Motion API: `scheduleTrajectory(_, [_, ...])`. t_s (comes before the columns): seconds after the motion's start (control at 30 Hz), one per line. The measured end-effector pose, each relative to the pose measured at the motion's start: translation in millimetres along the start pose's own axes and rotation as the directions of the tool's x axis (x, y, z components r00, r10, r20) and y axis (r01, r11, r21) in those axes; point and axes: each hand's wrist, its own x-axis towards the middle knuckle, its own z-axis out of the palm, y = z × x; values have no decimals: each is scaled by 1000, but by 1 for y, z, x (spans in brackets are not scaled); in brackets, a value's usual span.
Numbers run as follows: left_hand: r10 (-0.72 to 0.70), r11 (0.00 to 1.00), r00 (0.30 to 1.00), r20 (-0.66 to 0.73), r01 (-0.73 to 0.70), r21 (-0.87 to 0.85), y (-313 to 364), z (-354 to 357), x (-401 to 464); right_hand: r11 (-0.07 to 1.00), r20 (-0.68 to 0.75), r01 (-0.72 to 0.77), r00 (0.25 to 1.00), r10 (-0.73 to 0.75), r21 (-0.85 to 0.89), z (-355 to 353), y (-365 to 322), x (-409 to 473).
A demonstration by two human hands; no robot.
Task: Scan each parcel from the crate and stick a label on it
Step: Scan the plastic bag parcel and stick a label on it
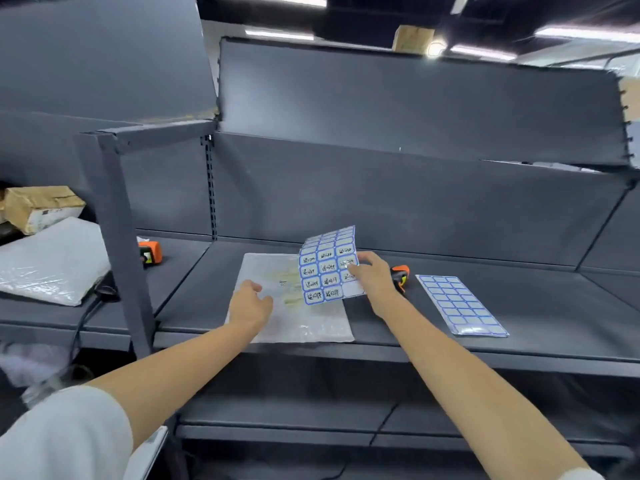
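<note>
A flat clear-plastic parcel point(304, 317) lies on the dark shelf point(415, 323) in front of me. My left hand point(250, 304) rests on its left part with relaxed fingers. My right hand point(373, 277) pinches the right edge of a label sheet point(325, 268) with blue-framed, handwritten stickers and holds it tilted above the parcel. An orange-and-black scanner point(400, 277) lies just behind my right hand, partly hidden by it.
A second sheet of blank blue-framed labels point(460, 305) lies to the right. Another orange scanner point(151, 252) sits behind the shelf post point(121, 237). On the left shelf lie a white padded parcel point(52, 261) and a brown taped box point(41, 207).
</note>
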Motion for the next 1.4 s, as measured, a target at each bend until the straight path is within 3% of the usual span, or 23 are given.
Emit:
scheduleTrajectory(0.13, [-102,982,995,-13,103,156,13,32,-11,999,-91,-1,996,5,44,-99,12,13])
scheduleTrajectory(0.33, [-187,895,977,-106,214,392,16,60,-20,985,-225,-139,961,160,105,-205,59,35])
scheduleTrajectory(0.43, [-253,847,954,-159,298,440,11,64,-22,975,-281,-221,935,216,15,-233,88,42])
scheduleTrajectory(0.73, [-340,768,909,-242,417,485,1,57,-31,835,-337,-322,925,177,-446,-244,123,52])
scheduleTrajectory(1.07, [-348,757,916,-200,401,516,6,43,-31,612,-418,-334,909,8,-716,-228,120,42])
scheduleTrajectory(1.2, [-369,767,899,-237,439,468,5,35,-23,697,-388,-185,910,-144,-693,-202,99,45])
scheduleTrajectory(1.4, [-433,796,876,-213,482,365,2,23,-10,722,-160,183,911,-379,-667,-123,58,43])
